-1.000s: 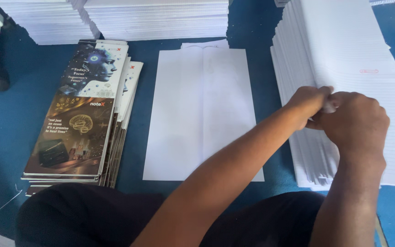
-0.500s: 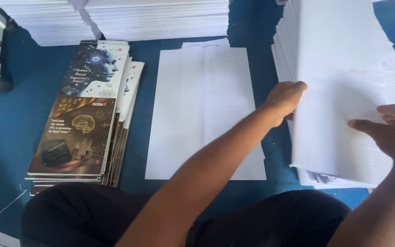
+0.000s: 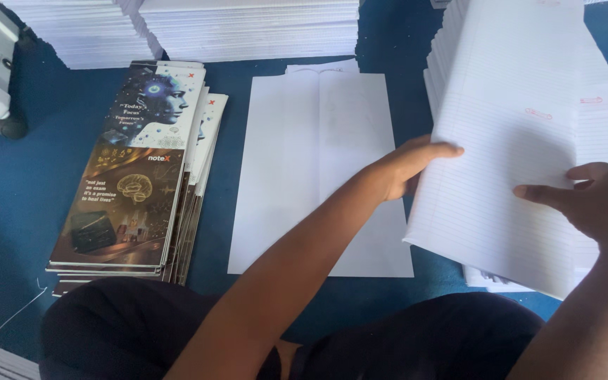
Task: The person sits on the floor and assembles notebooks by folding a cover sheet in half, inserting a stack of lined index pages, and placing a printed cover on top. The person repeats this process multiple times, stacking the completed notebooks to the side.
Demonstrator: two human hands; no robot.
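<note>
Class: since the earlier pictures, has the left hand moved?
Yes. The left hand, holding the ruled white paper bundle, has shifted left, off the paper stack toward the plain white sheet on the blue surface.

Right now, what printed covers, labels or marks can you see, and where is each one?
Printed covers: a stack on the left of the blue surface, tall rectangles, dark blue picture above, brown and gold below.
Red stamp marks: small ovals on the lined sheets held by the left hand and right hand.
Blank white sheet: centre, unprinted.
</note>
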